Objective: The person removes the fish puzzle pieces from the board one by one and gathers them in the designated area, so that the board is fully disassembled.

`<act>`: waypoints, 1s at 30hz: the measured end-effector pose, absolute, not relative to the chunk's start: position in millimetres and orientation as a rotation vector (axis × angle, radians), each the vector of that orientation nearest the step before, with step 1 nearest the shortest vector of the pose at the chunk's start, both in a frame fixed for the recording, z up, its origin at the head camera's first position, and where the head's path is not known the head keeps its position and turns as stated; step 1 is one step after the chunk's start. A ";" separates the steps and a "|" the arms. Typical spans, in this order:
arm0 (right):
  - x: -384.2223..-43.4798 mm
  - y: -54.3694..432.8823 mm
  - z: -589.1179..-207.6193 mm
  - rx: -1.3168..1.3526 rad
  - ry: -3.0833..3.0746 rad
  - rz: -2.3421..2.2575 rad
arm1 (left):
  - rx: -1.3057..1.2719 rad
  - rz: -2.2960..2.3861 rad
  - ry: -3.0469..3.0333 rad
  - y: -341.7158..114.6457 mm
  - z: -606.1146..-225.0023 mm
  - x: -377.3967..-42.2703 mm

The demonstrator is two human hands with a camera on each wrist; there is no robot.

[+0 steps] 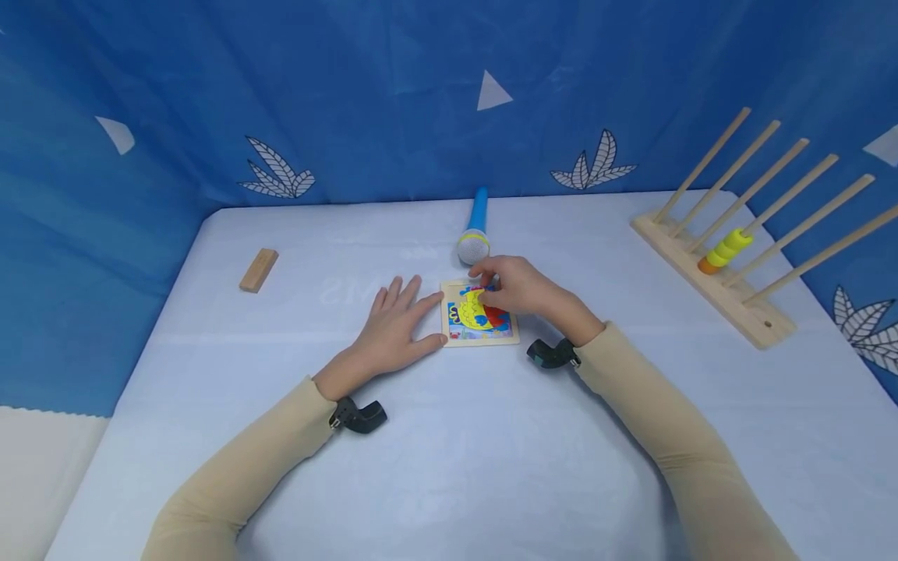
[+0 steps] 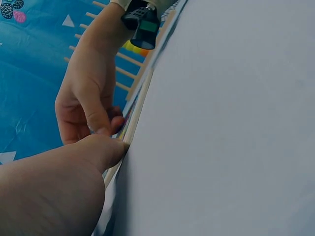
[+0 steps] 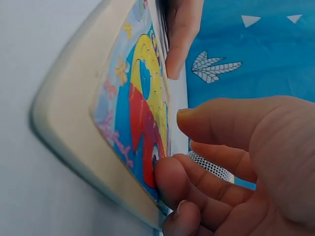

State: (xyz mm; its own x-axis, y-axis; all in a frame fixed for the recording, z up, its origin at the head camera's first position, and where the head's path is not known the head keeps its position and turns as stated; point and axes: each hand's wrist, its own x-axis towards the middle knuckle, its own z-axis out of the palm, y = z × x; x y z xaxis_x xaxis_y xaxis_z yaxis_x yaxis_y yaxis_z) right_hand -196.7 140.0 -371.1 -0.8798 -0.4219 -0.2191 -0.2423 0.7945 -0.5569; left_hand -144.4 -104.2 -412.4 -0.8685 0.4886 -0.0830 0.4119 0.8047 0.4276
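A square wooden jigsaw puzzle (image 1: pixel 471 315) with a yellow and red fish picture lies flat on the table. My left hand (image 1: pixel 393 335) rests on the tabletop with fingers spread, its thumb and index fingertip at the puzzle's left edge. Over the puzzle's upper right part is my right hand (image 1: pixel 522 288), its fingers loosely bent. In the right wrist view, fingertips of the right hand (image 3: pixel 221 182) touch the red part of the fish (image 3: pixel 140 118), and the thumb stands apart from them. No separate piece shows between those fingers. Part of the picture is hidden beneath the right hand in the head view.
A toy microphone (image 1: pixel 474 241) with a blue handle lies just beyond the puzzle. A wooden block (image 1: pixel 259 270) is at the left. On the right stands a wooden peg rack (image 1: pixel 715 280) with yellow and orange beads (image 1: pixel 726 251). A blue curtain (image 1: pixel 393 101) hangs behind.
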 end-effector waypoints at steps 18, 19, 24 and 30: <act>-190.9 130.8 -361.5 -0.592 2.695 -0.648 | 0.735 0.583 2.816 -104.0 -409.0 -149.8; -190.0 130.1 -362.0 -0.591 2.694 -0.645 | 0.734 0.578 2.815 -104.4 -409.3 -148.8; -188.0 128.3 -364.8 -0.575 2.702 -0.643 | 0.725 0.585 2.812 -104.7 -410.1 -145.1; -191.5 130.9 -368.8 -0.597 2.681 -0.644 | 0.727 0.595 2.817 -104.3 -411.2 -143.1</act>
